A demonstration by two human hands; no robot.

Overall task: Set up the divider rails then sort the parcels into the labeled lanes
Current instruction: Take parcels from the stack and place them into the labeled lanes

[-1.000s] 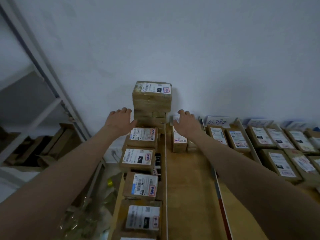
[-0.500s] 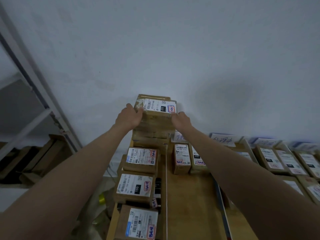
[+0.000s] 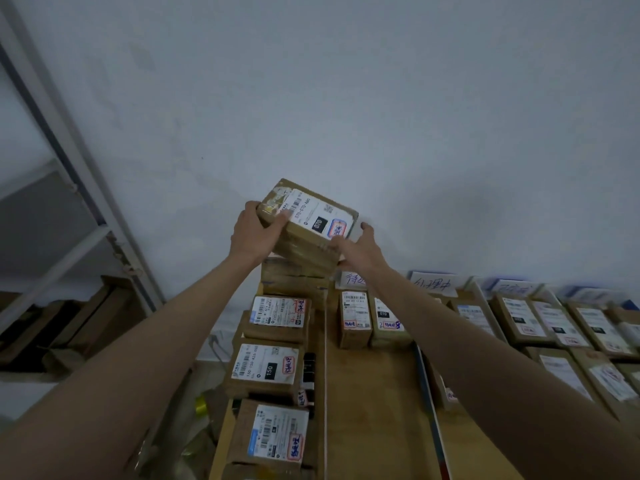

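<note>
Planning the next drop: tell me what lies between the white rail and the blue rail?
Head view: two small parcels at the far end; otherwise bare wooden lane.

We cannot see the fingers of the left hand; they wrap behind the lifted parcel, and its far face is hidden. The right hand covers the parcel's lower right corner. Our right forearm hides part of the second lane, one divider rail and the lane label behind it. The handwriting on the labels is too blurred to read, as is the small print on the stickers. The nearest parcel in the left row is cut off by the lower edge, and the rightmost parcels by the right edge.
</note>
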